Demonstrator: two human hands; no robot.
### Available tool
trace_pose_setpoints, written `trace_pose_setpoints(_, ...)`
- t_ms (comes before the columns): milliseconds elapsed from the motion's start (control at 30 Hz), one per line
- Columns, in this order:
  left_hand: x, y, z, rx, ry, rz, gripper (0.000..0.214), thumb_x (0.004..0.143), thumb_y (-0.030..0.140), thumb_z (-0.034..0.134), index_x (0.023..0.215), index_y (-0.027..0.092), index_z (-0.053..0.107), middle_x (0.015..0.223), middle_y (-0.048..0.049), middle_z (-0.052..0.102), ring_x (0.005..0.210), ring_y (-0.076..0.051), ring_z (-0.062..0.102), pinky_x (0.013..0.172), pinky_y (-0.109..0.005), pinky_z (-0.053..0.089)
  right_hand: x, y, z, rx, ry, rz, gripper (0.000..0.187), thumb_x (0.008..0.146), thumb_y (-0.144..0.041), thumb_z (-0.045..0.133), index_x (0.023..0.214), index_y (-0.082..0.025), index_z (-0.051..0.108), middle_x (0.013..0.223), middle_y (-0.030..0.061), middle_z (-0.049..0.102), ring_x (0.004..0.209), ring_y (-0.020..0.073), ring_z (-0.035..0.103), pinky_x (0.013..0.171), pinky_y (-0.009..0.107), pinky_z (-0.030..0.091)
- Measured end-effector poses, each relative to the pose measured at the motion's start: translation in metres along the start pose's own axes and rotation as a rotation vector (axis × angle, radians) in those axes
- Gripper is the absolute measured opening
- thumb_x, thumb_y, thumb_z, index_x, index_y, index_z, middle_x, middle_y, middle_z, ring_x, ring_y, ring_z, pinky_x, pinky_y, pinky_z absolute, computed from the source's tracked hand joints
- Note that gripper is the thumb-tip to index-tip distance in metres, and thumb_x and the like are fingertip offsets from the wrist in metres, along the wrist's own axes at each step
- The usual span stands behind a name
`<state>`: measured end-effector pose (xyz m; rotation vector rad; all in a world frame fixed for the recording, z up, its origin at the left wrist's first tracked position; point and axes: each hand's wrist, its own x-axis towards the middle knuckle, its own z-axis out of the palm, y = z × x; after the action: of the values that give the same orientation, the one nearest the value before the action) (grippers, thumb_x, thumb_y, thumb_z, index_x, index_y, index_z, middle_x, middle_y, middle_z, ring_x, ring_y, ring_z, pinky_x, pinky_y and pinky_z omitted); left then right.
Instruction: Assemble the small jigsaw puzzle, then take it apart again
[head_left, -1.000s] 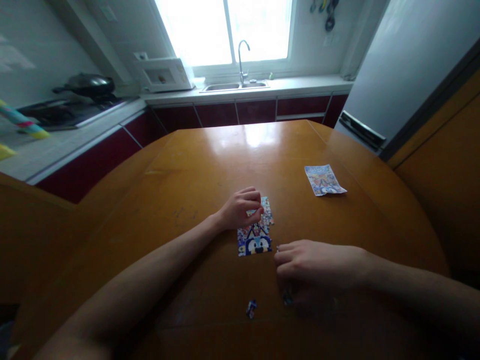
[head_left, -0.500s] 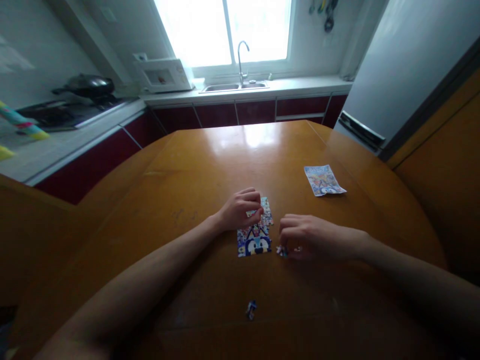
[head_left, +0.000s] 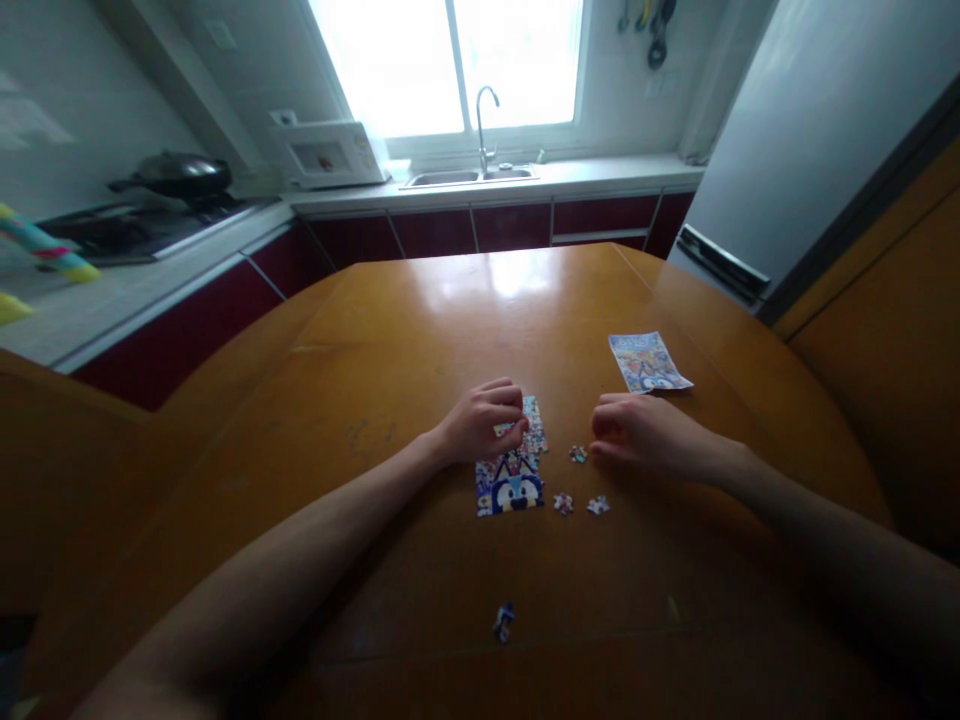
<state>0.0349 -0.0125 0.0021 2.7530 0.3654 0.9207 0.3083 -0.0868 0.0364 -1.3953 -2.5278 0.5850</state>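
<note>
A small, partly joined jigsaw puzzle (head_left: 511,480) with a blue cartoon face lies on the wooden table (head_left: 420,330). My left hand (head_left: 482,422) rests curled on the puzzle's upper part, fingers pressed on it. My right hand (head_left: 641,435) lies to the right with fingers loosely curled, its fingertips beside a loose piece (head_left: 577,454). Two more loose pieces (head_left: 563,503) (head_left: 598,506) lie right of the puzzle. Another piece (head_left: 503,620) sits nearer to me.
A printed picture card (head_left: 646,362) lies at the table's right. Behind the table run a counter with a sink and tap (head_left: 484,130), a microwave (head_left: 330,152) and a stove with a wok (head_left: 176,175). A fridge (head_left: 795,150) stands at the right.
My right hand has moved from near the table's front up and right, leaving three loose pieces beside the puzzle. My left hand has stayed on the puzzle.
</note>
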Motion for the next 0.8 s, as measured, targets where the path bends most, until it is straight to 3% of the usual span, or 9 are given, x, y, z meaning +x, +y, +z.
trace_pose_setpoints(167,0.001,0.001,0.0,-0.005,0.01,0.001,0.023,0.087,0.017,0.056,0.065,0.018,0.06,0.07,-0.0034,0.055,0.068,-0.015,0.048,0.063,-0.029,0.042,0.002,-0.011,0.017,-0.013,-0.011,0.082,0.018,0.082,-0.034,0.071,0.075,-0.018,0.064,0.082,0.0034,0.063,0.07,0.0144,0.054,0.06,0.026,0.035)
trace_pose_setpoints(333,0.002,0.001,0.0,0.002,0.01,0.001,0.024,0.088,0.018,0.055,0.065,0.018,0.061,0.07,-0.0033,0.056,0.068,-0.015,0.047,0.063,-0.029,0.042,0.004,-0.014,0.027,0.036,0.05,0.124,0.012,0.084,-0.028,0.067,0.078,-0.018,0.065,0.082,0.0032,0.063,0.071,0.0146,0.055,0.063,0.027,0.038)
trace_pose_setpoints(500,0.002,0.002,-0.002,-0.052,-0.011,-0.003,0.024,0.088,0.018,0.054,0.066,0.018,0.063,0.069,-0.004,0.056,0.068,-0.015,0.048,0.063,-0.03,0.042,0.007,-0.014,0.03,0.114,0.081,0.025,0.004,0.083,-0.021,0.065,0.081,-0.018,0.064,0.083,0.0028,0.062,0.072,0.0137,0.054,0.065,0.026,0.041)
trace_pose_setpoints(800,0.004,0.006,-0.008,-0.165,-0.207,0.054,0.022,0.086,0.022,0.053,0.072,0.02,0.07,0.071,-0.004,0.061,0.069,-0.016,0.052,0.07,-0.033,0.043,0.018,-0.023,0.048,0.21,0.211,-0.126,0.004,0.085,-0.017,0.065,0.089,-0.016,0.065,0.09,0.0043,0.062,0.078,0.0142,0.056,0.071,0.026,0.045)
